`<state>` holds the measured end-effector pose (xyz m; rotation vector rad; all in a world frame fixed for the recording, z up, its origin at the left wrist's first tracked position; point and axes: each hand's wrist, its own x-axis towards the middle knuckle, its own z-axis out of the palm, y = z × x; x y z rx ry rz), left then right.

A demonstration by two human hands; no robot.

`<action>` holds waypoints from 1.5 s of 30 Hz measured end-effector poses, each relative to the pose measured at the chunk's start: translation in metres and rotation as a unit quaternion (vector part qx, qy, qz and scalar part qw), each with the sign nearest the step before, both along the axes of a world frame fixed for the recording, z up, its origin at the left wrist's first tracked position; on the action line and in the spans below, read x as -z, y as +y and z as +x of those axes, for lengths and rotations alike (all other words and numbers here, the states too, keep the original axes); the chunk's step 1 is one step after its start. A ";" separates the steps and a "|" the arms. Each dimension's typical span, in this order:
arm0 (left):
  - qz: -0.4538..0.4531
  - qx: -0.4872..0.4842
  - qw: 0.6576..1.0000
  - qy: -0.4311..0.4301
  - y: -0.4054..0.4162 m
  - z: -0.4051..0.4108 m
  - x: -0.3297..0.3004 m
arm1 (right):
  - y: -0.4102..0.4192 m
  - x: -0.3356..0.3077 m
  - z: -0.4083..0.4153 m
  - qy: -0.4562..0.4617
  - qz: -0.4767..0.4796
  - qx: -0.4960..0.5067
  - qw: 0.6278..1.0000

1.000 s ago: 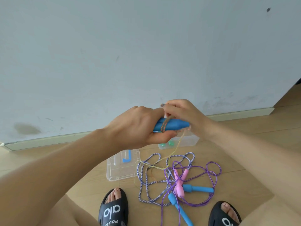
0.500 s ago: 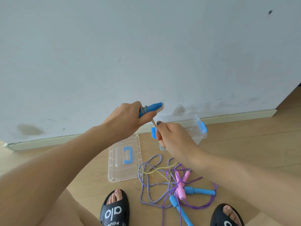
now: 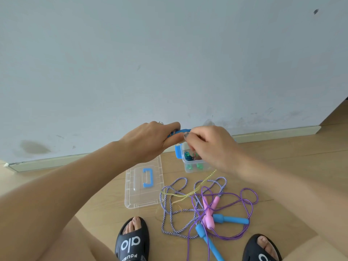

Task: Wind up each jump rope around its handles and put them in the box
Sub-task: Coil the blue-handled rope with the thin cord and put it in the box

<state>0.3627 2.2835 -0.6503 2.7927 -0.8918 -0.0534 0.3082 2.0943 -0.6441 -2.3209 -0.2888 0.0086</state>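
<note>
While the left hand (image 3: 148, 142) clasps the blue plastic rope handles (image 3: 178, 131), the right hand (image 3: 211, 146) pinches yellow cord (image 3: 205, 181) above the clear box (image 3: 195, 167).

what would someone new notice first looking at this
Both hands meet mid-frame before the wall: the left hand clasps blue handles while the right hand works the yellow rope trailing down to the floor. Below them lies a tangle of ropes with pink and blue handles, between two black sandals. Behind it sit a clear box holding green handles and its lid to the left.
</note>
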 end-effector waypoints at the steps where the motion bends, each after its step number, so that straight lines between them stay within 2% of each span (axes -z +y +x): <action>1: -0.004 0.013 1.000 0.005 -0.001 -0.002 -0.002 | -0.003 -0.002 0.001 -0.005 -0.001 -0.005 1.000; 7: -0.007 0.060 0.997 0.040 0.005 -0.004 -0.012 | -0.013 -0.012 0.005 0.006 0.025 -0.024 0.999; 11: 0.110 0.056 0.992 -0.033 -0.004 -0.010 -0.008 | -0.012 -0.010 0.005 -0.031 -0.023 -0.061 0.997; 15: 0.186 0.100 0.975 -0.065 -0.014 -0.014 0.003 | -0.010 -0.008 0.007 -0.067 -0.049 -0.086 0.993; 19: 0.158 0.095 0.981 -0.068 -0.017 -0.015 0.000 | -0.018 -0.005 0.021 -0.035 -0.016 -0.076 0.996; 22: 0.123 0.102 0.985 -0.061 -0.023 -0.022 0.000 | -0.019 -0.001 0.027 0.037 0.027 -0.100 0.994; 24: 0.069 0.093 0.992 -0.043 -0.025 -0.026 -0.002 | -0.021 0.001 0.032 0.108 0.087 -0.102 0.985; 27: -0.066 0.079 0.995 -0.010 -0.024 -0.031 -0.008 | -0.027 0.011 0.036 0.225 0.191 -0.102 0.950; 30: -0.157 0.062 0.985 0.019 -0.027 -0.038 -0.014 | -0.020 0.022 0.029 0.215 0.214 -0.099 0.948; 32: -0.183 0.008 0.983 0.021 -0.028 -0.036 -0.015 | -0.009 0.026 0.024 0.216 0.249 -0.039 0.943; 34: -0.178 -0.051 0.983 0.008 -0.026 -0.031 -0.014 | 0.002 0.026 0.019 0.217 0.270 0.020 0.938; 36: -0.160 -0.063 0.985 0.012 -0.026 -0.028 -0.011 | 0.009 0.026 0.016 0.235 0.282 0.069 0.927; 38: -0.158 -0.066 0.985 0.019 -0.028 -0.026 -0.009 | 0.012 0.028 0.012 0.252 0.269 0.110 0.923; 41: -0.159 -0.121 0.979 0.030 -0.025 -0.015 -0.006 | 0.016 0.039 0.002 0.250 0.209 0.125 0.937; 45: -0.038 -0.157 0.987 0.000 -0.015 -0.005 0.002 | 0.023 0.045 -0.011 0.167 0.085 0.090 0.978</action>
